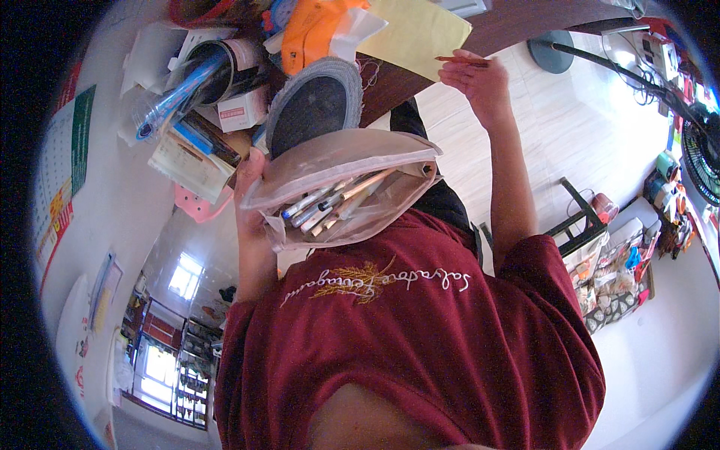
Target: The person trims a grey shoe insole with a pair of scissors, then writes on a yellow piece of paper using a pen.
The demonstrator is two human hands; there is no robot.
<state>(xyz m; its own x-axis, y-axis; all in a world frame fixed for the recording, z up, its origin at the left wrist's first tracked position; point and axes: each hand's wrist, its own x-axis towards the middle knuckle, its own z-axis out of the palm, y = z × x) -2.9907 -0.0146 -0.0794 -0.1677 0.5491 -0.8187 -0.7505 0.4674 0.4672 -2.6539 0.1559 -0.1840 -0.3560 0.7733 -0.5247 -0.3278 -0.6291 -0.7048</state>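
My left hand (251,184) grips the left end of a translucent beige zip pouch (352,157), held open in front of my red shirt. Several pens and pencils (334,201) lie inside it, their tips pointing left. My right hand (480,84) is raised farther out, at the edge of a dark wooden desk (390,86), and pinches a thin brown pencil (459,59) that lies level over the corner of a yellow sheet (416,30). The two hands are well apart.
The desk is crowded: a round grey fabric-rimmed object (315,101), an orange item (315,30), a black cylinder (225,67), a blue tube (176,94), boxes and papers. A standing fan (701,157) and a packed rack (607,270) stand on the pale floor at right.
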